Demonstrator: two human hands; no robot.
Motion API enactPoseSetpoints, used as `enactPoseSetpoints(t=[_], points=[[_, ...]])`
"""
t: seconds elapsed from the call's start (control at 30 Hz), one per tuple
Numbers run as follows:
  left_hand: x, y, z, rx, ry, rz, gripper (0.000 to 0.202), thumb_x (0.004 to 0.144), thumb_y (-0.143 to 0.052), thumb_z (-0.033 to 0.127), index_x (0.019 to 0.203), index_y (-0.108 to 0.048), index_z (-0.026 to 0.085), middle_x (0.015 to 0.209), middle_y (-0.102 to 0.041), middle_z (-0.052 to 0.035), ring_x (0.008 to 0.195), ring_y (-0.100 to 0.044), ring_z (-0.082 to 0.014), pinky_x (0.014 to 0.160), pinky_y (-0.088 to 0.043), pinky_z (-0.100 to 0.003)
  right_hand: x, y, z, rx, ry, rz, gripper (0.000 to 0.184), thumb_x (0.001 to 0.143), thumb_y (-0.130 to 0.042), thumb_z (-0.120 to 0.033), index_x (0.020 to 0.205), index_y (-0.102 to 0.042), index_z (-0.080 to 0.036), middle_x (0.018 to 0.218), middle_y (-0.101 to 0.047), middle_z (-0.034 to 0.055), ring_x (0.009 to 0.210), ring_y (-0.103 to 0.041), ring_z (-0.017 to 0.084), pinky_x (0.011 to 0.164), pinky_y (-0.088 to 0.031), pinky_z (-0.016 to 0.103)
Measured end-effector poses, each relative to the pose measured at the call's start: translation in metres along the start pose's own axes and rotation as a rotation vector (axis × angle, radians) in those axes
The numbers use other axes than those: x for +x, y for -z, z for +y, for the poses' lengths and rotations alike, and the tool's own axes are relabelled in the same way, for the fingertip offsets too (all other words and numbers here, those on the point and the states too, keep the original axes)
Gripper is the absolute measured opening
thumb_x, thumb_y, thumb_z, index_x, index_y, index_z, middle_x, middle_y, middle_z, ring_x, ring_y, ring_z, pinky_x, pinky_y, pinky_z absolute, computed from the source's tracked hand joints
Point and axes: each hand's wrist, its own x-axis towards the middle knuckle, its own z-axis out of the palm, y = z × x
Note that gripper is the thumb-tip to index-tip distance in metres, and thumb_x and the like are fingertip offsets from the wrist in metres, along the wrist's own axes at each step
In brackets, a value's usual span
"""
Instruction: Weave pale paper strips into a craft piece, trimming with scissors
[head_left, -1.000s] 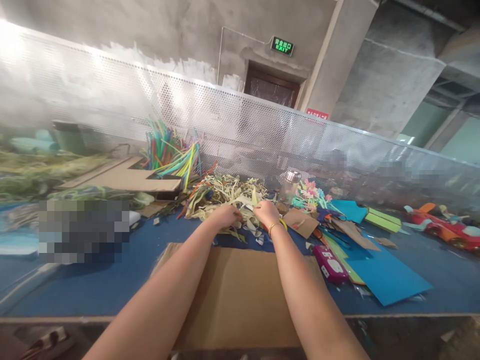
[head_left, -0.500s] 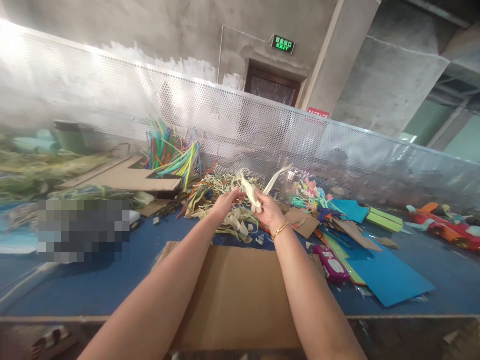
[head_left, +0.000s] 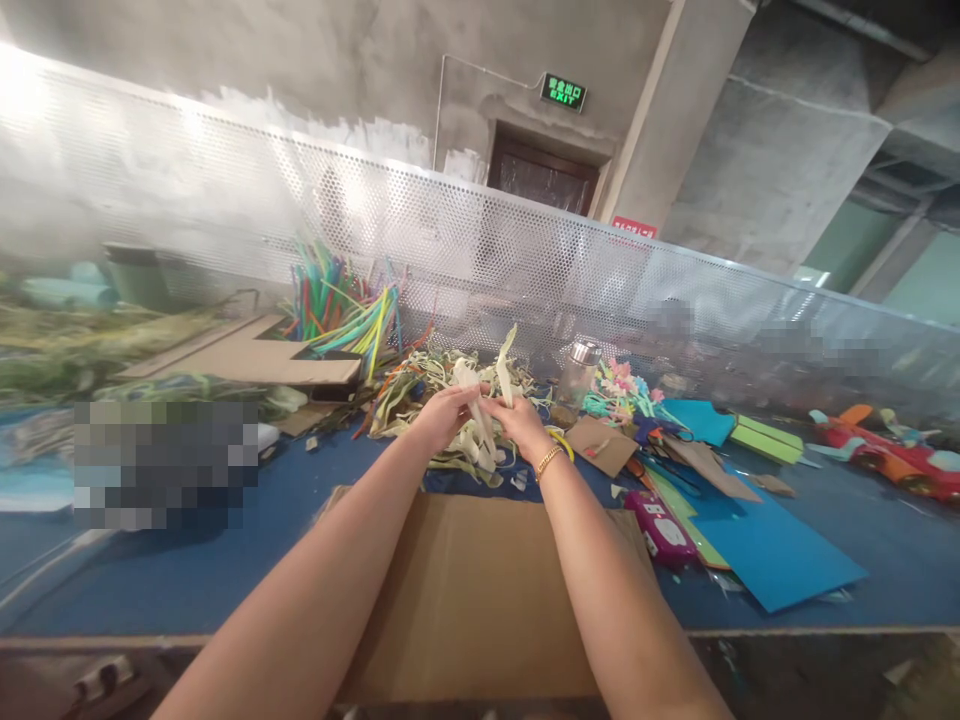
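Note:
My left hand (head_left: 444, 416) and my right hand (head_left: 523, 424) meet above a loose pile of dried husk (head_left: 401, 395), with fingers closed. Between them is a pale strip that looks like corn husk (head_left: 484, 430), pinched by the left hand and hanging down toward the pile. One pale end (head_left: 504, 362) sticks up from the right hand's fingers. Whether both ends belong to one strip I cannot tell. A brown cardboard sheet (head_left: 480, 590) lies under my forearms at the table's front edge.
Colourful pipe cleaners (head_left: 330, 300) stand behind on the left beside cut cardboard (head_left: 247, 352). Right of the pile are a lidded clear bottle (head_left: 581, 375), small paper flowers (head_left: 626, 390), a purple box (head_left: 660, 528) and blue sheets (head_left: 776, 560). A perforated metal panel (head_left: 450, 230) runs along the back.
My hands have come together, the left closing on the husk. The strip now hangs downward between them, and the end that leaned right now points more upright.

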Motion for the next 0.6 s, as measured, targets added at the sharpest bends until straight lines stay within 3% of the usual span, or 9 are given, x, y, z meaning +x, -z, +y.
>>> enactPoseSetpoints(t=[0.17,0.3,0.4,0.47,0.53,0.6], points=[[0.002,0.007,0.005,-0.097,-0.014,-0.017,0.019,0.073,-0.073,0.024,0.086,-0.066,0.013,0.075,-0.067,-0.0026,0.060,-0.060,-0.0113,0.057,-0.047,-0.022,-0.006,0.001,-0.004,0.116,-0.110,-0.221,0.038,0.056,-0.082,-0.042,0.061,-0.052,-0.019,0.044,-0.030,-0.0106,0.041,-0.023,0.004,0.039,-0.018,0.020],[0.012,0.026,0.018,-0.215,-0.149,0.182,0.012,0.082,-0.066,0.026,0.089,-0.062,0.016,0.073,-0.067,-0.0006,0.062,-0.061,-0.0089,0.054,-0.046,-0.018,-0.010,0.017,-0.007,0.144,-0.192,-0.426,0.037,0.054,-0.084,-0.038,0.063,-0.054,-0.017,0.045,-0.031,-0.0112,0.041,-0.020,0.003,0.039,-0.014,0.018],[0.017,0.035,0.023,-0.217,-0.204,0.402,0.015,0.087,-0.060,0.031,0.093,-0.063,0.017,0.078,-0.070,-0.0023,0.067,-0.064,-0.0086,0.054,-0.044,-0.016,-0.007,0.023,-0.006,0.226,-0.162,-0.294,0.038,0.055,-0.083,-0.038,0.064,-0.053,-0.018,0.046,-0.030,-0.0116,0.041,-0.020,0.002,0.039,-0.016,0.018],[0.015,0.031,0.021,-0.108,-0.198,0.442,0.025,0.085,-0.062,0.039,0.094,-0.064,0.016,0.081,-0.071,-0.0050,0.066,-0.064,-0.0096,0.052,-0.042,-0.017,-0.002,0.023,-0.004,0.255,-0.121,-0.125,0.038,0.056,-0.082,-0.040,0.063,-0.051,-0.018,0.045,-0.027,-0.0122,0.041,-0.020,0.003,0.039,-0.016,0.018],[0.010,0.021,0.017,0.052,-0.151,0.343,0.037,0.078,-0.067,0.049,0.093,-0.067,0.015,0.082,-0.071,-0.0070,0.065,-0.063,-0.0112,0.052,-0.041,-0.019,0.002,0.021,-0.002,0.235,-0.092,0.007,0.040,0.055,-0.082,-0.041,0.062,-0.050,-0.019,0.043,-0.026,-0.0122,0.040,-0.020,0.003,0.039,-0.017,0.019],[0.004,0.010,0.010,0.220,-0.086,0.136,0.042,0.070,-0.073,0.052,0.089,-0.069,0.015,0.082,-0.071,-0.0068,0.068,-0.064,-0.0130,0.056,-0.042,-0.021,0.005,0.018,-0.001,0.196,-0.067,0.076,0.040,0.054,-0.082,-0.042,0.061,-0.051,-0.019,0.043,-0.028,-0.0117,0.041,-0.022,0.004,0.039,-0.017,0.020]])
